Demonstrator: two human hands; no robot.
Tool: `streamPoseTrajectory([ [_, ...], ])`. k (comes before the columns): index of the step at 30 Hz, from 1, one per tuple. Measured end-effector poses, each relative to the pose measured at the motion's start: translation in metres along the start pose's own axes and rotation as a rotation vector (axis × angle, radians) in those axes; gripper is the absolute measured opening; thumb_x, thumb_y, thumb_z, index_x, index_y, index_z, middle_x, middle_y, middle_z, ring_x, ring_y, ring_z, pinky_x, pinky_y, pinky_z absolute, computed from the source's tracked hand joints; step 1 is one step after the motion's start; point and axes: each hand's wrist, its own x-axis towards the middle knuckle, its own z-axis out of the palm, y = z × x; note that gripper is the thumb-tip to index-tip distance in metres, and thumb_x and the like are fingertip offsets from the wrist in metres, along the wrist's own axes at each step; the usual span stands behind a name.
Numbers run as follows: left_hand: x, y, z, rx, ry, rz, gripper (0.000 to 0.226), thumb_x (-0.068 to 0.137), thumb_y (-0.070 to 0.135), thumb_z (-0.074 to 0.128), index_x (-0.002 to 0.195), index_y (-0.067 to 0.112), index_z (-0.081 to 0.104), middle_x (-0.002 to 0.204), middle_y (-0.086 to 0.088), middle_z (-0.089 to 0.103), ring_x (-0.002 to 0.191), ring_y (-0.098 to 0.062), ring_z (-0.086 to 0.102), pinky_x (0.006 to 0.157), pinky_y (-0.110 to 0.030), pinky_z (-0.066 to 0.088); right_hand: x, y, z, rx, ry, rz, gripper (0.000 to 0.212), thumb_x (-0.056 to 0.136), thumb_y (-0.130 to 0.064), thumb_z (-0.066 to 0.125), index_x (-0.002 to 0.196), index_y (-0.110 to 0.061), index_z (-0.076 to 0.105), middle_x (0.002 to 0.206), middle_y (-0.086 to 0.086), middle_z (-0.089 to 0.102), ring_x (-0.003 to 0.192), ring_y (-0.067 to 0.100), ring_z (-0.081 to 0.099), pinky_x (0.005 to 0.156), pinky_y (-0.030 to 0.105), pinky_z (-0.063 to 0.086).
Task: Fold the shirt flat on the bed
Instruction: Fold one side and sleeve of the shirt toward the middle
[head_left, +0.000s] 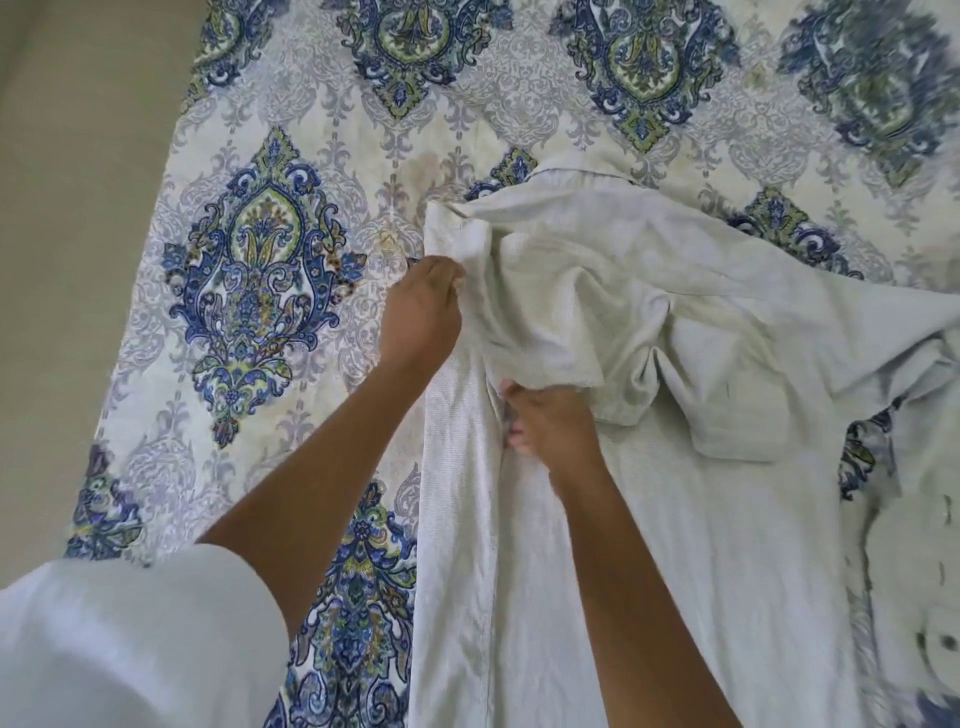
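2 hands work a pale shirt (675, 519) on a patterned bedspread (249, 270) — left hand (421, 312) pinching its edge, right hand (553, 423) pinching a bunched sleeve (571, 312) mid-shirt.

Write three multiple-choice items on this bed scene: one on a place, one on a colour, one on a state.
1. Where does the left hand grip the shirt?
A. at its left edge near the top
B. at the bottom hem
C. at the far right side

2. What colour are the big motifs on the bedspread?
A. red and black
B. blue and green
C. orange and pink

3. What state is the shirt in?
A. neatly folded into a square
B. rumpled in its upper part
C. hanging on a hanger

Key: 1 A, the fingers pinch that edge; 2 B, the medallions show those colours; 3 B, cloth bunches above the right hand.
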Motion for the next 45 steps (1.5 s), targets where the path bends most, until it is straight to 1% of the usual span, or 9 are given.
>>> streamPoseTrajectory([
  [5,0.010,-0.009,0.003,0.148,-0.216,0.071,0.047,0.098,0.017,0.033,0.144,0.008,0.033,0.153,-0.008,0.028,0.140,-0.023,0.027,0.114,-0.039,0.021,0.011,-0.067,-0.022,-0.510,0.225,-0.366,0.028,0.090,-0.019,0.047,0.063,-0.010,0.045,0.071,0.008,0.056,0.067,0.023,0.055,0.061,0.031,0.044],
  [8,0.022,-0.011,0.007,0.246,-0.306,0.079,0.052,0.101,0.026,0.027,0.149,0.015,0.012,0.158,-0.001,0.005,0.146,-0.016,0.004,0.117,-0.038,0.003,0.052,-0.096,-0.011,-0.724,0.328,-0.638,0.020,0.092,-0.017,0.045,0.107,-0.013,0.057,0.114,0.009,0.056,0.111,0.027,0.046,0.085,0.036,0.039],
  [11,0.031,-0.015,0.011,0.284,-0.344,0.053,0.055,0.101,0.034,0.022,0.150,0.018,0.003,0.158,0.002,-0.002,0.145,-0.012,-0.002,0.116,-0.038,-0.003,0.094,-0.099,-0.002,-1.018,0.312,-0.583,0.039,0.092,-0.026,0.045,0.130,-0.016,0.045,0.134,0.008,0.045,0.130,0.028,0.031,0.107,0.045,0.023],
  [20,0.033,-0.038,0.025,0.362,-0.348,0.094,0.058,0.100,0.042,0.016,0.149,0.020,-0.005,0.158,0.003,-0.008,0.145,-0.011,-0.008,0.116,-0.038,-0.008,0.113,-0.101,-0.033,-1.025,0.748,-0.493,0.031,0.085,-0.004,0.045,0.114,-0.009,0.057,0.124,0.014,0.052,0.124,0.032,0.038,0.111,0.054,0.011],
  [26,0.014,-0.035,0.027,0.376,-0.252,0.103,0.055,0.101,0.036,0.018,0.149,0.017,-0.001,0.158,0.001,-0.005,0.145,-0.011,-0.007,0.117,-0.035,-0.007,0.096,-0.067,0.013,-1.071,0.175,-0.955,0.041,0.092,-0.012,0.044,0.132,-0.013,0.049,0.144,0.008,0.042,0.134,0.025,0.035,0.111,0.044,0.026],
  [31,0.017,-0.037,0.023,0.360,-0.285,0.063,0.057,0.101,0.035,0.021,0.149,0.013,-0.002,0.158,-0.003,-0.007,0.145,-0.015,-0.007,0.116,-0.034,-0.007,0.102,-0.050,0.013,-1.232,0.331,-0.642,0.050,0.099,-0.029,0.025,0.149,-0.025,0.016,0.159,-0.005,0.003,0.146,0.016,-0.007,0.115,0.048,-0.008],
  [38,-0.030,-0.021,0.031,0.345,-0.201,-0.123,0.055,0.101,0.029,0.017,0.149,0.010,-0.002,0.158,-0.005,-0.008,0.145,-0.016,-0.010,0.118,-0.036,-0.005,0.117,-0.058,0.032,-1.312,0.064,-0.859,0.049,0.101,-0.036,0.017,0.149,-0.027,0.012,0.159,-0.007,0.003,0.146,0.013,-0.006,0.115,0.047,-0.009],
  [42,-0.027,-0.025,0.029,0.303,-0.192,-0.110,0.057,0.100,0.027,0.021,0.149,0.011,-0.002,0.158,-0.004,-0.005,0.145,-0.015,-0.006,0.118,-0.034,-0.003,0.134,-0.081,0.022,-1.184,0.237,-0.816,0.049,0.101,-0.032,0.022,0.149,-0.022,0.018,0.158,-0.003,0.011,0.147,0.014,-0.001,0.115,0.047,-0.005],
  [45,0.006,-0.021,0.020,0.097,-0.060,-0.164,0.054,0.100,0.024,0.031,0.148,0.006,0.015,0.154,-0.012,0.023,0.141,-0.024,0.022,0.116,-0.037,0.019,0.133,-0.102,0.021,-0.932,0.388,-0.928,0.042,0.098,-0.020,0.037,0.139,-0.019,0.040,0.149,-0.001,0.038,0.144,0.020,0.016,0.116,0.045,0.006],
])
